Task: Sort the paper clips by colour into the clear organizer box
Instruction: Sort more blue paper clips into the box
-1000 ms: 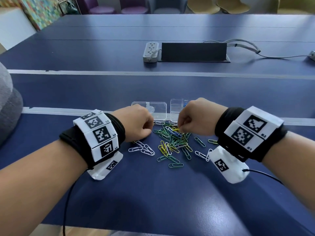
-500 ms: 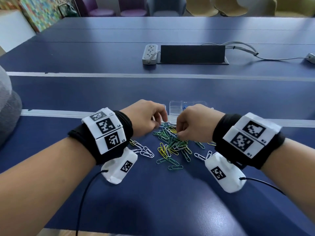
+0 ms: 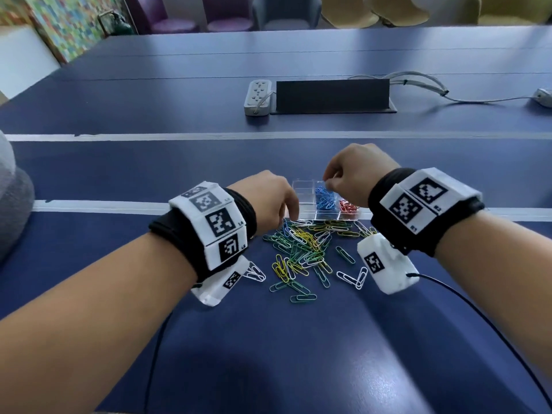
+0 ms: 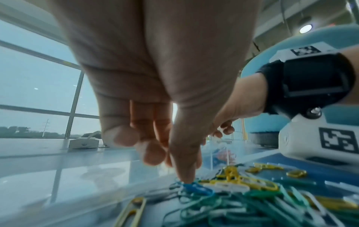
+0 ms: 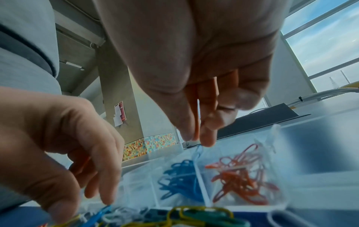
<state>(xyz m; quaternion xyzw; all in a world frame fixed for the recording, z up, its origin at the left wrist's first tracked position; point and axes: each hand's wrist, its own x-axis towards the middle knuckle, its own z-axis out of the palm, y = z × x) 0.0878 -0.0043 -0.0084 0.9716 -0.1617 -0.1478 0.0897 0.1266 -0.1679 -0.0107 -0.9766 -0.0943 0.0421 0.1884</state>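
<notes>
A loose pile of paper clips (image 3: 307, 246), green, yellow, white and blue, lies on the blue table before the clear organizer box (image 3: 303, 189). One compartment holds blue clips (image 3: 324, 198), the one to its right red clips (image 3: 348, 206). My right hand (image 3: 327, 182) hovers over the box and pinches a blue clip (image 5: 198, 152) that hangs above the blue compartment (image 5: 180, 181). My left hand (image 3: 291, 218) reaches down to the pile's far left edge. Its thumb and forefinger close on another blue clip (image 4: 196, 186) still lying among the others.
A white power strip (image 3: 257, 97) and a black cable flap (image 3: 331, 95) sit farther back on the table, with grey cables (image 3: 418, 82) to the right. Chairs (image 3: 227, 13) stand beyond the far edge. A black wire (image 3: 478, 306) trails from my right wrist.
My right hand rose from the pile and moved back over the box with a blue clip. My left hand went forward and down to the pile's far edge.
</notes>
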